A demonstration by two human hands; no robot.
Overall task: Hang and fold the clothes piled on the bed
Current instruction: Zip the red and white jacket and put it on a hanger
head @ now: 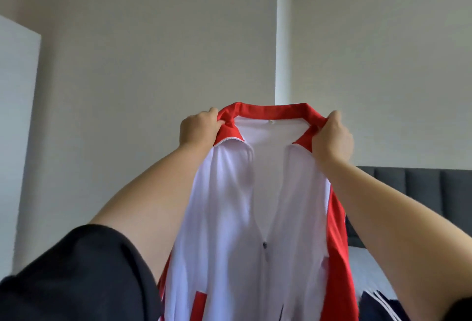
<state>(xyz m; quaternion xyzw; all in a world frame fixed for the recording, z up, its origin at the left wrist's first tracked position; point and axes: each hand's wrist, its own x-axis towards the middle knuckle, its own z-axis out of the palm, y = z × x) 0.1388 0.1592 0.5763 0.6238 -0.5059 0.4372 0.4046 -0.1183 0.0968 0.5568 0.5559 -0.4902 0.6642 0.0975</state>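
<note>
Hanging step, I judge: left grip (198, 129) and right grip (332, 136) clamp the jacket (255, 205) collar, 10 and 2 o'clock; hanger needed next

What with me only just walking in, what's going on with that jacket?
A person is holding a red and white zip jacket up in the air by its red collar, the left hand gripping one end and the right hand the other. Its white inside faces them. It is neither hung nor folded yet.

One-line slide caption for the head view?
Person's left hand and right hand hold a red-and-white zip jacket up by its collar, grey headboard behind.
</note>
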